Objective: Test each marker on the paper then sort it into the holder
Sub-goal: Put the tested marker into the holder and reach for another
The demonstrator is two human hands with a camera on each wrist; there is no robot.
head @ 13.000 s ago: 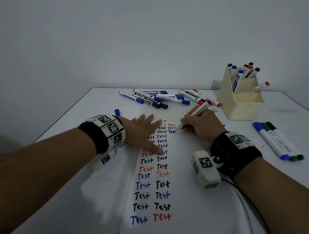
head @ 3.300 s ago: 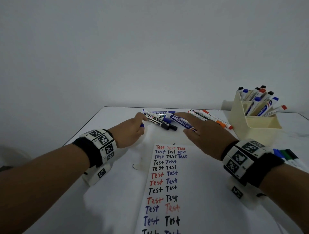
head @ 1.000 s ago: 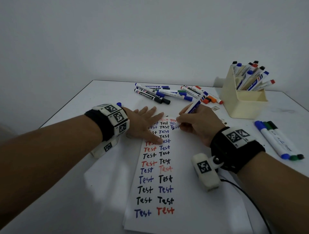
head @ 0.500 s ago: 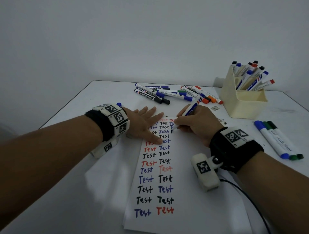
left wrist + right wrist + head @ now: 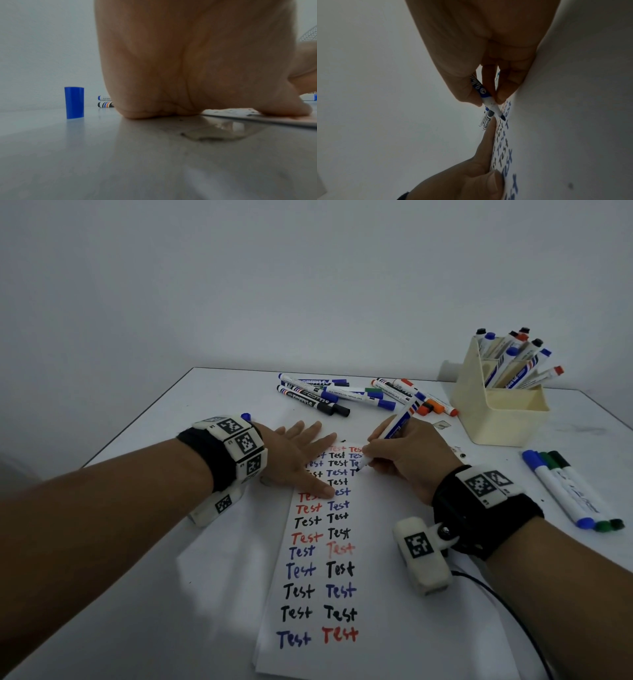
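Note:
My right hand (image 5: pixel 404 455) grips an uncapped blue marker (image 5: pixel 399 424) like a pen, its tip on the white paper (image 5: pixel 376 594) at the third column of "Test" words; the right wrist view shows the marker (image 5: pixel 489 104) pinched between thumb and fingers. My left hand (image 5: pixel 301 460) lies flat with straight fingers on the paper's upper left part. The marker's blue cap (image 5: pixel 74 102) stands upright on the table left of that hand. The cream holder (image 5: pixel 500 405) at the back right holds several markers.
Several loose markers (image 5: pixel 359 397) lie in a heap at the back of the white table (image 5: pixel 137 594). Three more markers (image 5: pixel 575 491), capped blue and green, lie at the right edge. A cable runs from my right wrist camera.
Over the last second my right hand has shifted a little to the right along the paper with the marker tip down. The left hand has stayed flat in place.

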